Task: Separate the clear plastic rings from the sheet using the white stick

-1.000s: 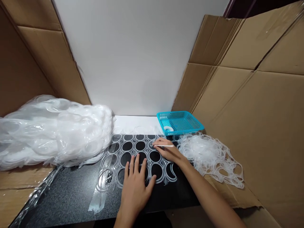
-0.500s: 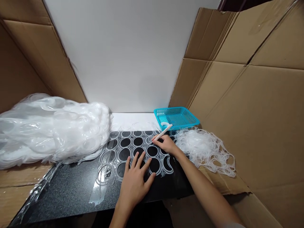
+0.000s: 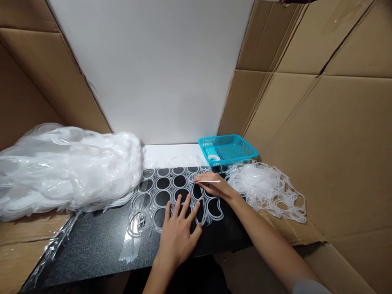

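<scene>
A clear plastic sheet (image 3: 162, 196) punched with round holes lies on the dark speckled tabletop (image 3: 92, 249). My left hand (image 3: 179, 232) lies flat on the sheet's near part with its fingers spread. My right hand (image 3: 214, 188) is closed on a thin white stick (image 3: 208, 181), held level over the sheet's far right rows. The stick's tip points left at one of the rings.
A big heap of clear plastic sheets (image 3: 64, 167) fills the left. A tangle of clear plastic scrap (image 3: 266, 188) lies to the right, with a blue basket (image 3: 228, 149) behind it holding a white ring. Cardboard walls stand left and right, a white panel behind.
The stick went from level to tilted up toward the basket, then back to level. My left hand shifted slightly on the sheet. The camera view drifted.
</scene>
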Action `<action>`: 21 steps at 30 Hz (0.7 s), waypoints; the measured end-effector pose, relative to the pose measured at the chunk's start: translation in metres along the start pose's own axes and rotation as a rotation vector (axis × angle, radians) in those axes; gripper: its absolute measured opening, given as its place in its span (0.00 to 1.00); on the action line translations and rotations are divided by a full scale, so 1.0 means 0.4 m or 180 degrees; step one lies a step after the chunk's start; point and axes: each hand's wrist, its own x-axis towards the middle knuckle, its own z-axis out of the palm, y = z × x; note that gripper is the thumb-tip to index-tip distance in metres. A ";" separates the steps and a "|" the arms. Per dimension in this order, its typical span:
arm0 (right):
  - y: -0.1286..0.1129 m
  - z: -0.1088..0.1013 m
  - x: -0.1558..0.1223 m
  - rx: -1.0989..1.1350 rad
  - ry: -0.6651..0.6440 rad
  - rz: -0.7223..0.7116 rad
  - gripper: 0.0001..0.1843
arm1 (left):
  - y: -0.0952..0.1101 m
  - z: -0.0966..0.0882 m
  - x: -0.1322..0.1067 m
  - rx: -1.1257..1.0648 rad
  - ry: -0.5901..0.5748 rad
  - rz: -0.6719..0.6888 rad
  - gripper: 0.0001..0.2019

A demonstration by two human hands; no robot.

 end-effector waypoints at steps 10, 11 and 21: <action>0.030 0.008 0.074 -0.1182 0.0649 0.0356 0.18 | -0.001 0.001 -0.004 -0.0026 -0.0103 0.0035 0.30; 0.035 -0.005 0.080 -0.1127 0.0821 0.0403 0.18 | -0.001 0.000 -0.004 -0.0027 -0.0123 0.0031 0.30; 0.074 -0.255 -0.098 -0.1084 0.1790 0.1547 0.20 | -0.002 -0.009 -0.011 -0.0138 -0.0105 0.0040 0.31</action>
